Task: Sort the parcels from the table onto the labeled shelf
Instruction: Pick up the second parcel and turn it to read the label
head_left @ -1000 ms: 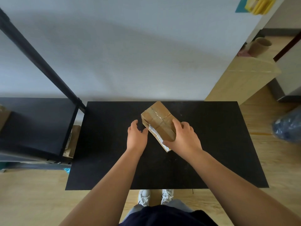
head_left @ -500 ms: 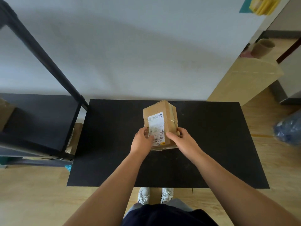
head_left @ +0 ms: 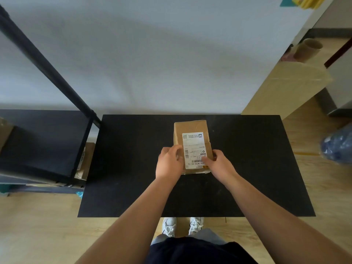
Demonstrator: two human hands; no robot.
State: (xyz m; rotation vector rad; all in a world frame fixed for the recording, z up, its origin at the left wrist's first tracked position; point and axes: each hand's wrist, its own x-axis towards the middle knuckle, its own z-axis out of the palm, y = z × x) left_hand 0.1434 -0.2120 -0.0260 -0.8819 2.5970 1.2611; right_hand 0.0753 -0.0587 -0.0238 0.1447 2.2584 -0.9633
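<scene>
A brown cardboard parcel [head_left: 190,130] with a white shipping label facing up is over the middle of the black table [head_left: 247,168]. My left hand [head_left: 168,163] grips its near left side and my right hand [head_left: 221,164] grips its near right side, thumb on the label. The black shelf [head_left: 43,141] stands to the left of the table, its upright post slanting up toward the top left. Whether the parcel rests on the table or is held just above it is not clear.
A brown parcel [head_left: 85,161] sits low in the shelf beside the table's left edge; another box edge [head_left: 4,130] shows at far left. A wooden cabinet [head_left: 289,86] stands at right, a blue bag [head_left: 337,145] on the floor. My shoes [head_left: 182,225] are below the table's near edge.
The parcel was tilted on edge with the label at its side; both hands have turned it so the label faces up and squared it toward me.
</scene>
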